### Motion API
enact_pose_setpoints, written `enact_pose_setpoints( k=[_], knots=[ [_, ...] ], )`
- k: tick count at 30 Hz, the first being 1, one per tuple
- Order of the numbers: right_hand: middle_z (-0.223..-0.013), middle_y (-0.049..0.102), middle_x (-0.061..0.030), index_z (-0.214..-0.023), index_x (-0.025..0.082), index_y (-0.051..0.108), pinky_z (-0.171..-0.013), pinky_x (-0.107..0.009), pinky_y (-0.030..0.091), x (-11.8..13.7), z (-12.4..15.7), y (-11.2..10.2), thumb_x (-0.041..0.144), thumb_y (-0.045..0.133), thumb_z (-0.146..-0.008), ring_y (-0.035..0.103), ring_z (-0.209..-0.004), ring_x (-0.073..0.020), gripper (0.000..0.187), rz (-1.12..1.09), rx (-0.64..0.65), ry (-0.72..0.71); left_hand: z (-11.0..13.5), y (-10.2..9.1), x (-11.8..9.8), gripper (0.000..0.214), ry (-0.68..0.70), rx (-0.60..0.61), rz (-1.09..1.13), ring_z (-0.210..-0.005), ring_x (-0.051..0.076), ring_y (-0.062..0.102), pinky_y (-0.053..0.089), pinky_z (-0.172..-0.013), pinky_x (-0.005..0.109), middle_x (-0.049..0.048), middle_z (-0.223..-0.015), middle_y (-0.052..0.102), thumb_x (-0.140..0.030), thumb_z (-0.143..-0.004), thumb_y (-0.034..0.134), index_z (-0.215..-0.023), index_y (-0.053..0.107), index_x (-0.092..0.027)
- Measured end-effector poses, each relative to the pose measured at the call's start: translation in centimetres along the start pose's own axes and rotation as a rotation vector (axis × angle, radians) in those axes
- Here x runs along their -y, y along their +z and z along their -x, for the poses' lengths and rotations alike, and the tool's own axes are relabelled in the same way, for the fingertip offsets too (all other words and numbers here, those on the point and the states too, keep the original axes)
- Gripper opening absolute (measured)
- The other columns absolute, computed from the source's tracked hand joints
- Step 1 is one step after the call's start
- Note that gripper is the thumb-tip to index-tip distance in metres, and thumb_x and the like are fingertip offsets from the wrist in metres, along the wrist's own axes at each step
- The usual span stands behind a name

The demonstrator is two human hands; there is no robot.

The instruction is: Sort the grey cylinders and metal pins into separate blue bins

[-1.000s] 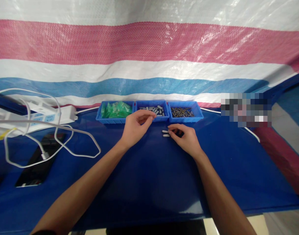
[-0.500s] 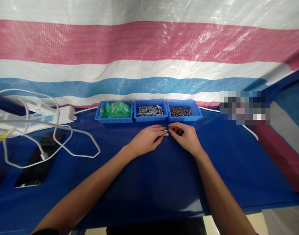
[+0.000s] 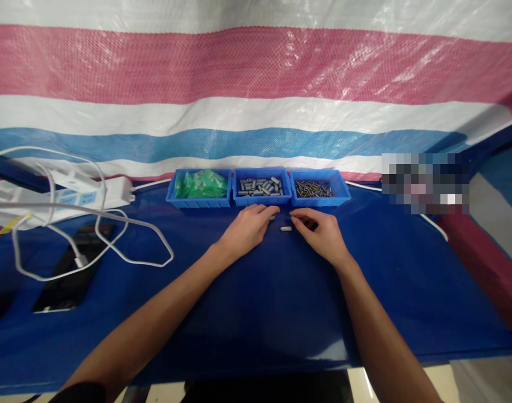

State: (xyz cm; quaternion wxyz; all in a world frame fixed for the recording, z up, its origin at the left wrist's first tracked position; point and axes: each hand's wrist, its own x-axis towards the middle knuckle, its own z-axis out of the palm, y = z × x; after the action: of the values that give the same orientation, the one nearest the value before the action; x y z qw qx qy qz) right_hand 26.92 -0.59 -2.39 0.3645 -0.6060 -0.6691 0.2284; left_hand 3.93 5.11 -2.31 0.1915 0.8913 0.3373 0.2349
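My left hand (image 3: 248, 226) is curled in front of the middle bin, its fingers closed on a small silver metal cylinder (image 3: 272, 218) whose end shows past the fingertips. A second metal cylinder (image 3: 285, 228) lies on the blue tabletop between my hands, close to the right thumb. My right hand (image 3: 320, 232) has thumb and index finger drawn together beside that cylinder. What sits in its pinch, if anything, is too small to make out.
Behind my hands stand three blue bins: one with green plastic bags (image 3: 203, 184), one with metal cylinders (image 3: 261, 187), one with screws (image 3: 314, 189). At left are a white power strip (image 3: 119, 192), looped white cables (image 3: 155, 226) and a dark phone (image 3: 69, 274). Striped sheeting (image 3: 239, 67) hangs behind.
My left hand has moved left, away from my right hand, with one cylinder. The other cylinder now lies exposed between the hands. The view has shifted slightly.
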Motion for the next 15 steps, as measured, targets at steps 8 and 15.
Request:
enact_pose_setpoints(
  k=[8, 15],
  knots=[
    [-0.097, 0.082, -0.0038, -0.111, 0.023, 0.079, -0.071, -0.032, 0.057, 0.46, 0.19, -0.07, 0.028, 0.069, -0.094, 0.074, -0.079, -0.0199, 0.021, -0.096, -0.004, -0.056, -0.54, 0.39, -0.87, 0.04, -0.273, -0.139, 0.762, -0.101, 0.019, 0.076, 0.059, -0.093, 0.031, 0.0076, -0.107, 0.08, -0.019, -0.097, 0.064, -0.137, 0.065, -0.019],
    [-0.098, 0.082, -0.003, -0.111, 0.025, 0.079, -0.074, -0.032, 0.057, 0.74, 0.31, -0.05, 0.028, 0.07, -0.095, 0.074, -0.079, -0.0193, 0.019, -0.135, -0.024, -0.053, -0.58, 0.6, -0.82, 0.037, -0.47, -0.134, 1.033, -0.067, 0.013, 0.068, 0.055, -0.07, 0.025, 0.0023, -0.075, 0.074, -0.033, -0.094, 0.072, -0.126, 0.069, -0.014]
  ],
)
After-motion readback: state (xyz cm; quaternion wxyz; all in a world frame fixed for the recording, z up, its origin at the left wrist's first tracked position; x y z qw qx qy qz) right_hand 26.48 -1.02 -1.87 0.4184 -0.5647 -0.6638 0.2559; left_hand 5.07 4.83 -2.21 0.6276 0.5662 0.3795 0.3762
